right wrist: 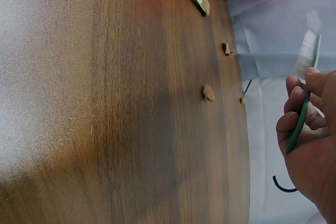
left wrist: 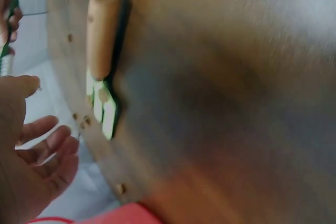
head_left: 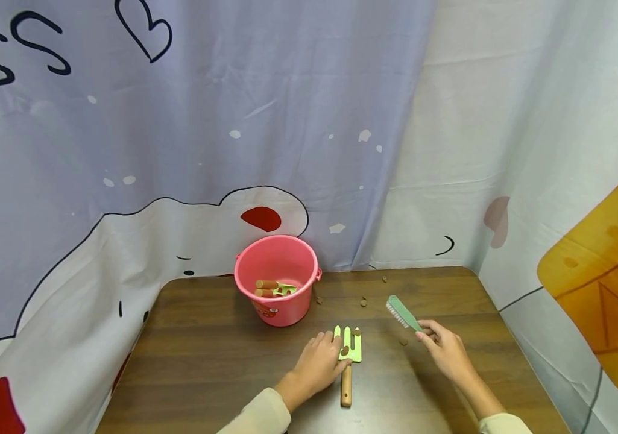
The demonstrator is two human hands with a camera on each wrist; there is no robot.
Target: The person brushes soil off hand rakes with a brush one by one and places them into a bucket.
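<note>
In the head view my right hand point(head_left: 448, 351) pinches a small green brush point(head_left: 405, 314) by its handle, its white bristles tilted up above the table. The right wrist view has the thumb and curled fingers around the brush handle point(right wrist: 300, 124). My left hand point(head_left: 314, 361) hovers beside a light green garden hand fork point(head_left: 356, 355) with a wooden handle, overlapping its left edge. From the left wrist, this hand point(left wrist: 39, 150) shows loosely bent fingers with nothing between them. The fork lies on the table, tines away from me, with brown bits point(head_left: 345, 350) on it.
Behind the fork stands a pink bucket point(head_left: 292, 314), holding wooden-handled green tools point(head_left: 268, 284). Several brown crumbs point(head_left: 363, 302) lie scattered on the wooden table point(head_left: 205, 355) toward the back right. A printed curtain point(head_left: 309, 120) hangs behind the table.
</note>
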